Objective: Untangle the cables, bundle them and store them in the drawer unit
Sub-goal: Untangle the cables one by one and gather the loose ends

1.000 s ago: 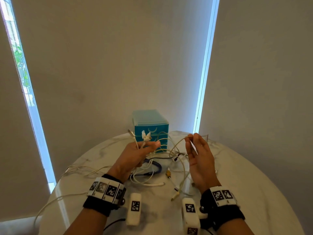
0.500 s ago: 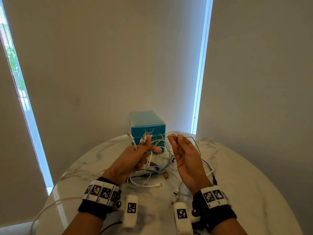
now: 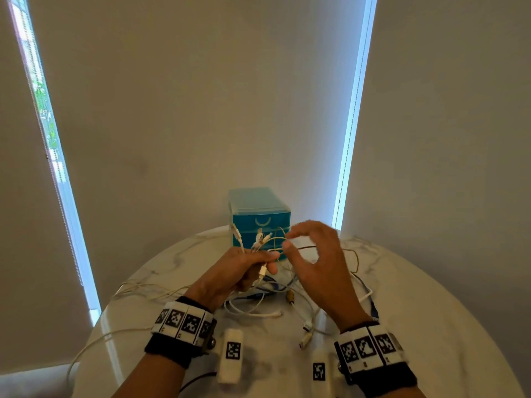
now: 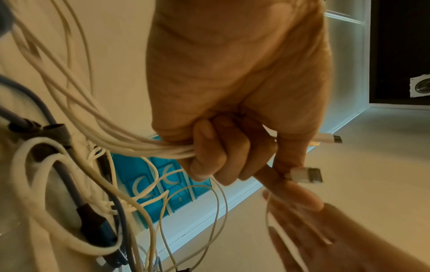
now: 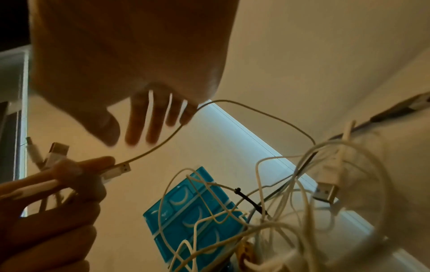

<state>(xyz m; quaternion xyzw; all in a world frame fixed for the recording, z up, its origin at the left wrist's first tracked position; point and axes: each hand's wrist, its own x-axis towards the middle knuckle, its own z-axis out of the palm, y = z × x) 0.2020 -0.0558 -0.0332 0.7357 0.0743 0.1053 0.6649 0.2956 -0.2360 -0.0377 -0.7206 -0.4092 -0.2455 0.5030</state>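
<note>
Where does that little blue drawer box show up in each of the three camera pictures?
Head: the drawer unit stands at the table's far edge, centre, behind both hands.
Left wrist: lower middle, tilted, behind hanging white cables.
Right wrist: bottom centre, tilted, with cable loops across it.
Shared landmark: the left hand gripping the cable ends.

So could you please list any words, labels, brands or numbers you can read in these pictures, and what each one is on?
No readable text anywhere.
Left wristband: black-and-white square code tags only, no letters or digits legible.
Right wristband: the same kind of tags; tiny marks beneath them are too small to read.
Drawer unit: only curved white handles, no label.
Cable plugs: no legible marking.
</note>
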